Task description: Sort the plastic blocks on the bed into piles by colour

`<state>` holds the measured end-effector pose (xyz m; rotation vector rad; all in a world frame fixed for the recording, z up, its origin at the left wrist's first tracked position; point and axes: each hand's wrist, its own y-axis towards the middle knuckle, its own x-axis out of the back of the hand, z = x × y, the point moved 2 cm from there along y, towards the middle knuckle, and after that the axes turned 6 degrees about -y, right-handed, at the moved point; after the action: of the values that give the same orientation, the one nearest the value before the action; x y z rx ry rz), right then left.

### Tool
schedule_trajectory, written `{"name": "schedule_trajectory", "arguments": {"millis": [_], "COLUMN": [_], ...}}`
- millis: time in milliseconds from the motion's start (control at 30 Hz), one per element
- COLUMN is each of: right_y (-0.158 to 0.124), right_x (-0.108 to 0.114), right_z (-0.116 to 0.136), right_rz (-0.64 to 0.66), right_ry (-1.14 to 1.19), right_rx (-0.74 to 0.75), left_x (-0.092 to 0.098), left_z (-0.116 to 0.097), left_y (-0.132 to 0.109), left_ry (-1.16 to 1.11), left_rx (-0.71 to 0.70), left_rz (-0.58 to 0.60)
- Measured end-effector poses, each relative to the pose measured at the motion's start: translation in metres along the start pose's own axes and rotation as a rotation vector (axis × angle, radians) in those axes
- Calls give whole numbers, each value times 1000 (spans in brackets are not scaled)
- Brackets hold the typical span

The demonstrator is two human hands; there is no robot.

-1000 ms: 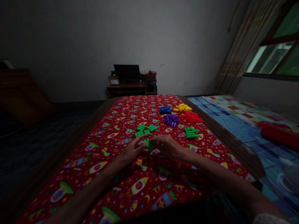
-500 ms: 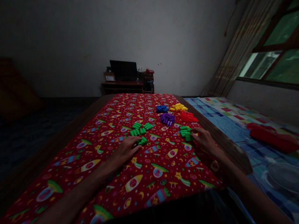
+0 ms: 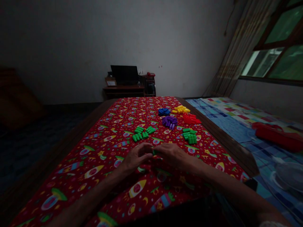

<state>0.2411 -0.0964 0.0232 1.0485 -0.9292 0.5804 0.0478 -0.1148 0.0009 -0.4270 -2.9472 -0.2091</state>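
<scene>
L hand [image 3: 138, 156] had thumb/fingers apart; couldn't tell if R hand [image 3: 171, 154] clamped green pc [image 3: 154, 152]. Was prob. mid-grouping; next likely called for neat set-down by green pile [image 3: 141, 136], 11 o'clock.

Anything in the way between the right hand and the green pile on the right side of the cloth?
Nothing visible: only the patterned red cloth shows between the right hand and that green pile. The purple pile lies farther off, out of that line.

Dim, daylight from right-hand window [image 3: 276, 58], left side shadowy
</scene>
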Motion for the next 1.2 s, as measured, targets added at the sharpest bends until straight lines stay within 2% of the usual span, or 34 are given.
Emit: {"name": "schedule_trajectory", "arguments": {"millis": [100, 167, 233, 333, 400, 533, 667, 733, 800, 867, 967, 1033, 1100, 1200], "right_y": [-13, -30, -50, -74, -80, -72, -56, -45, -30, -12, 14, 27, 34, 32], "right_x": [22, 47, 72, 93, 93, 83, 90, 93, 86, 69, 30, 8, -5, 4], "right_z": [-25, -48, -71, -97, -103, -95, -82, -76, -67, -53, -24, -9, -5, -22], "right_rz": [-81, -151, -166, -50, 68, 245, 219, 177, 126, 59, -20, -13, 30, 43], "right_ry": [-57, -193, -420, -691, -746, -727, -804, -806, -728, -548, -243, -152, -154, -254], "right_rx": [-192, -404, -659, -961, -1027, -1002, -1014, -972, -840, -596, -148, 42, 89, -48], "left_x": [14, 28, 44, 61, 66, 65, 63, 62, 59, 52, 34, 24, 18, 20], "left_z": [0, 2, 10, 28, 36, 34, 24, 19, 14, 10, 3, 0, -1, 0], "left_y": [1, 6, 13, 23, 26, 25, 25, 26, 26, 26, 22, 17, 13, 9], "left_ry": [245, 509, 707, 822, 850, 854, 787, 725, 616, 432, 119, -13, -88, -133], "left_rx": [-109, -243, -344, -346, -347, -398, -351, -303, -248, -195, -116, -52, 12, 57], "left_rz": [-105, -204, -292, -330, -300, -275, -326, -376, -412, -386, -247, -160, -125, -155]}}
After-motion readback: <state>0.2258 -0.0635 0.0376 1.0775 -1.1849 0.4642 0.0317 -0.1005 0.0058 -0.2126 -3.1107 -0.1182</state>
